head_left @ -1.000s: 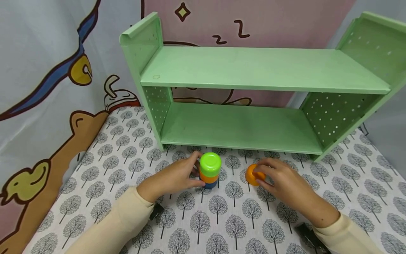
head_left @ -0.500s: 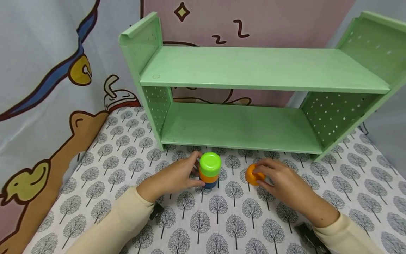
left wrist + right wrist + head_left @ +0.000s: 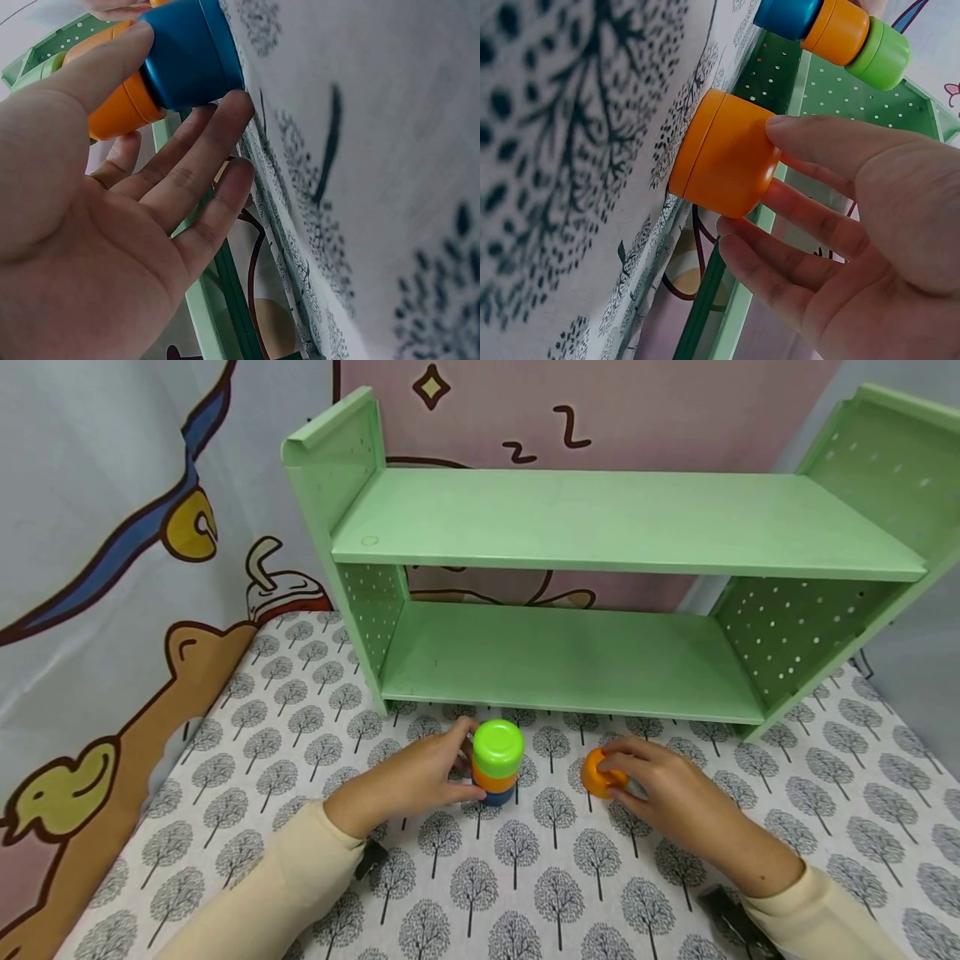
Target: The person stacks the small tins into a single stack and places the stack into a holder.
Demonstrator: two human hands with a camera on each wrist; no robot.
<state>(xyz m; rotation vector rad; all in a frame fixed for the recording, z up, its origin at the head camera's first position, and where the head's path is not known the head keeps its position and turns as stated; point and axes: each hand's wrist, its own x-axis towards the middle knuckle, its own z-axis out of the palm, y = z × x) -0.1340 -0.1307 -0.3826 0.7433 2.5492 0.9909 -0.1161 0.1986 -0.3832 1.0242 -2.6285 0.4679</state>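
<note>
Three small round cups stand stacked upside down on the cloth: a blue cup [image 3: 191, 56] at the bottom, an orange cup [image 3: 496, 781] in the middle and a bright green cup [image 3: 498, 746] on top. My left hand [image 3: 420, 772] holds the stack low from its left side, thumb on the blue cup and fingers curving behind it. To the right, a separate orange cup [image 3: 724, 154] rests upside down on the cloth. The thumb and fingers of my right hand [image 3: 663, 785] hold it around its upper part. In the head view those fingers partly cover it.
A light green two-level shelf [image 3: 570, 652] with perforated sides stands just behind the cups. Under everything lies a white cloth [image 3: 517, 893] with a tree print. A cartoon-printed curtain [image 3: 97, 527] hangs at the left and back.
</note>
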